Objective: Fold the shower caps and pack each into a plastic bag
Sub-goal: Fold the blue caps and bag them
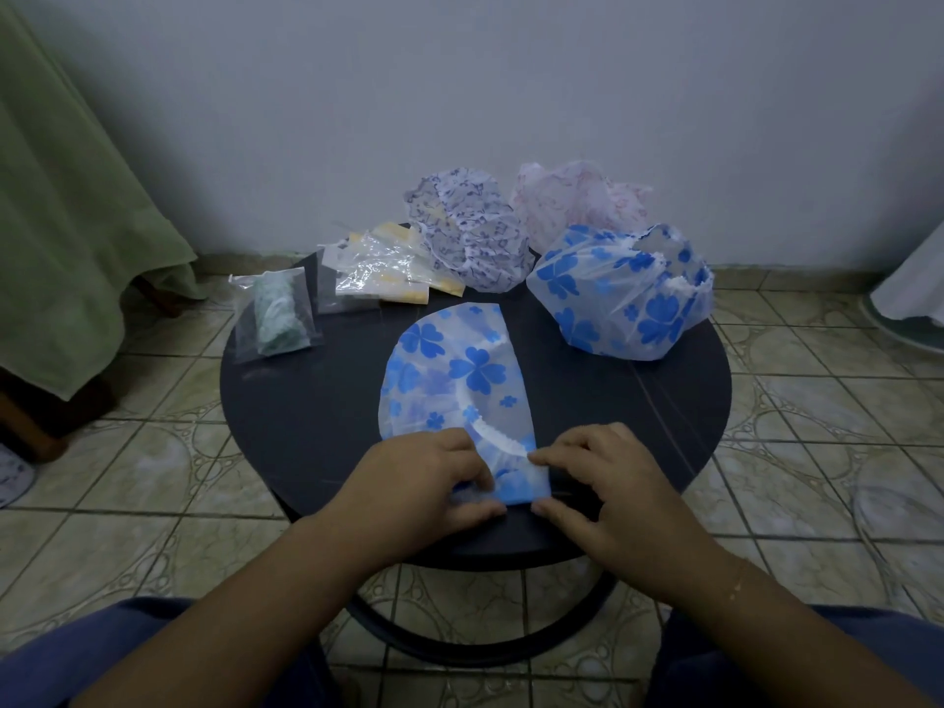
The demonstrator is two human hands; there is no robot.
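Both hands, left hand (434,477) and right hand (597,477), are pinching the blue clover cap (454,380) at the tabletop's (306,426) near edge, its long axis running away from them.

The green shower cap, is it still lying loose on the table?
No, the green shower cap already sits inside a clear plastic bag at the table's left edge.
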